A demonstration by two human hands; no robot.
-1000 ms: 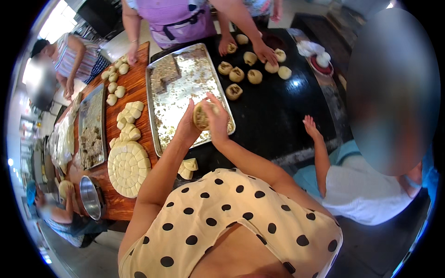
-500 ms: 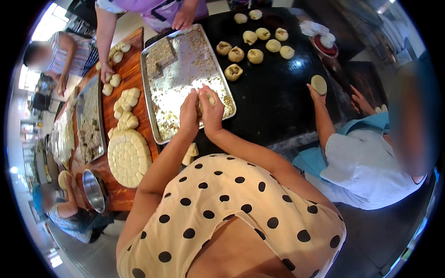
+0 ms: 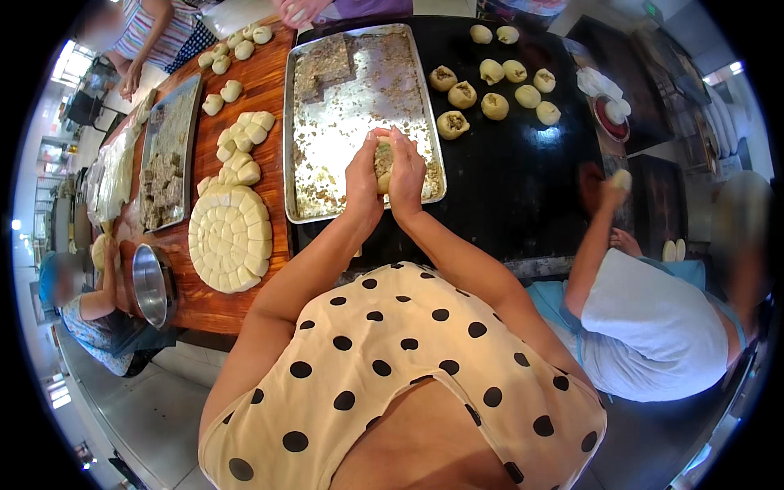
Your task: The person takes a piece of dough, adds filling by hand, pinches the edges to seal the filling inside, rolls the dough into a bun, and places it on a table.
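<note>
Over the large metal tray (image 3: 298,122), which is scattered with bits of filling, my left hand (image 3: 363,171) and my right hand (image 3: 406,175) are cupped around a dough ball with filling (image 3: 383,163), their fingertips meeting at the far side. The dough is partly hidden between my palms. To the right on the black worktop (image 3: 498,171), several filled dough balls (image 3: 494,106) sit, some showing brown filling at their openings. On the wooden board (image 3: 220,310) at left lie a round of cut dough pieces (image 3: 229,241) and a row of more pieces (image 3: 245,135).
Also on the left are a steel bowl (image 3: 153,286), a narrower tray of filling (image 3: 167,163) and plastic sheeting (image 3: 110,184). A co-worker (image 3: 641,327) works at my right with a dough disc; other people stand at left and across. A red dish (image 3: 614,118) sits back right.
My cupped hands have closed more around the dough. The co-worker at right has raised a dough disc toward the back. The person across has moved hands. The view has shifted.
</note>
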